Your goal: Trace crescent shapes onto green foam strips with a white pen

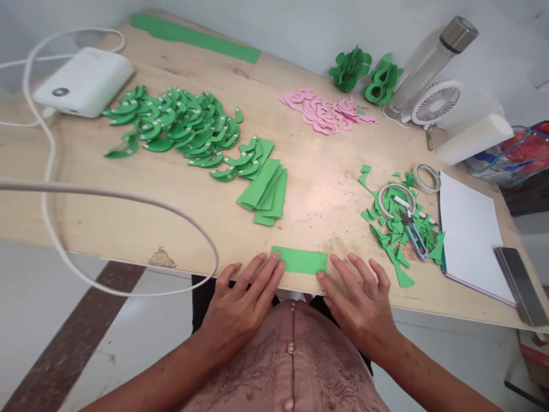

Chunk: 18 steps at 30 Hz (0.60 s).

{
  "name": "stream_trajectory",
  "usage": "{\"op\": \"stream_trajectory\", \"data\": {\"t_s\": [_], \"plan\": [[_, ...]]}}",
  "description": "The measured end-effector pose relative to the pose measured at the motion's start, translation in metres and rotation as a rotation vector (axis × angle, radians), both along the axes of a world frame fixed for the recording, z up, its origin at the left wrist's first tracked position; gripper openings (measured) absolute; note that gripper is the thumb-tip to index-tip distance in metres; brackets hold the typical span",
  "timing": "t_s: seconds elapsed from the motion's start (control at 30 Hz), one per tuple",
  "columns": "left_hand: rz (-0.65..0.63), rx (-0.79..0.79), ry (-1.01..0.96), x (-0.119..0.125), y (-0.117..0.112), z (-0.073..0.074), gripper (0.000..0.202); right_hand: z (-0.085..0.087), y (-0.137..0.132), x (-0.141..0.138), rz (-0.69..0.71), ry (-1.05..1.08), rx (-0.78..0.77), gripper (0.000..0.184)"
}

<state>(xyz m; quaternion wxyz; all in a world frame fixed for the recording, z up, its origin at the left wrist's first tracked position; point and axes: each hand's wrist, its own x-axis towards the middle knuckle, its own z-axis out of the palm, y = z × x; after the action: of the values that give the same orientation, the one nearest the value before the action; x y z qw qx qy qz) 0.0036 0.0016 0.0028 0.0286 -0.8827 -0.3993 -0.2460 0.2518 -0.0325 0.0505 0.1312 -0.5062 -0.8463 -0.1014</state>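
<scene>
Right at the near edge of the pale wooden table [128, 229], a small green paper rectangle [300, 261] lies flat, uncut. Left hand [240, 303] and right hand [360, 306] lie open, fingertips pressing its ends, gripping nothing. Many green paper crescents [175, 123] are cut; stacked green strips [266, 191] are not.

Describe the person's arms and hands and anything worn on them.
Both bare: left hand, right hand; no gloves, rings or watch show. The forearms are uncovered, no sleeve in view. The top is dusty pink, embroidered, buttoned down the front.
</scene>
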Motion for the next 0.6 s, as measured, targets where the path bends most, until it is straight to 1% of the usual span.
{"op": "stream_trajectory", "data": {"t_s": [0.07, 0.13, 0.23, 0.33, 0.4, 0.47, 0.6], "plan": [[0.001, 0.007, -0.004, 0.000, 0.000, -0.001, 0.037, 0.003, -0.004, 0.005, -0.025, 0.022, 0.002, 0.029], [0.001, 0.012, -0.008, 0.001, 0.000, -0.002, 0.037, 0.005, -0.007, 0.002, -0.045, 0.069, 0.012, 0.027], [0.005, 0.008, -0.016, 0.000, 0.000, -0.003, 0.038, 0.004, -0.006, -0.016, -0.016, 0.114, 0.007, 0.030], [0.010, 0.000, -0.021, 0.000, 0.000, -0.003, 0.038, -0.002, 0.000, -0.038, 0.019, 0.094, -0.060, 0.035], [0.015, 0.002, -0.022, 0.001, 0.000, -0.003, 0.038, -0.006, 0.004, -0.046, 0.021, 0.076, -0.092, 0.039], [0.021, 0.002, -0.030, 0.001, -0.001, -0.003, 0.038, -0.009, 0.006, -0.049, 0.012, 0.067, -0.109, 0.041], [0.010, -0.012, -0.044, 0.001, -0.001, -0.002, 0.038, -0.012, 0.002, -0.044, -0.010, 0.073, -0.118, 0.039]]}}
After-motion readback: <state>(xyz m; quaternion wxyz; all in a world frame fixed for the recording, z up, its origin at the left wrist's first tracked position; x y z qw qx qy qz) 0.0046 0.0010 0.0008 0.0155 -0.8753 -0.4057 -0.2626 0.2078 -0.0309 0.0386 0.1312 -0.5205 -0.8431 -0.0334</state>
